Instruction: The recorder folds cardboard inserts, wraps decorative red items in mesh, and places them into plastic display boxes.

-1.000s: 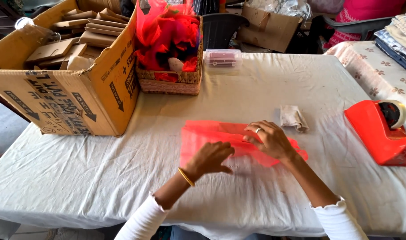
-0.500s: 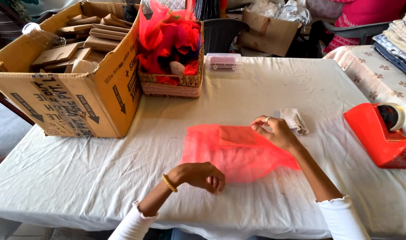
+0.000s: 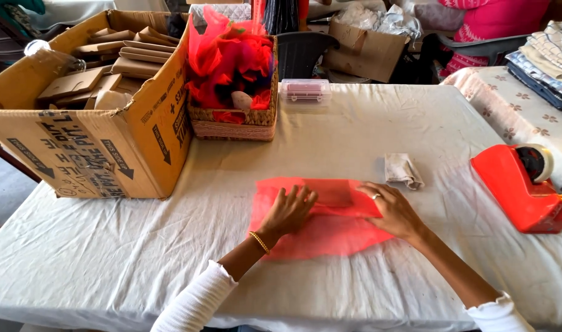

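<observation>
White cloth is covering the worktop (image 3: 139, 258), where a red mesh sheet (image 3: 321, 224) is lying partly folded, its top edge already turned over. Both the left hand (image 3: 288, 210) and right hand (image 3: 395, 209) are pressing it flat, fingers spread wide, gripping nothing; further folds are seemingly remaining.

A large open brown cardboard box (image 3: 109, 132) with black arrows and print stands at the counter's far left corner. A small clear plastic case (image 3: 305, 90) lies at the far edge. Another open cardboard box (image 3: 361, 49) sits beyond that edge.
</observation>
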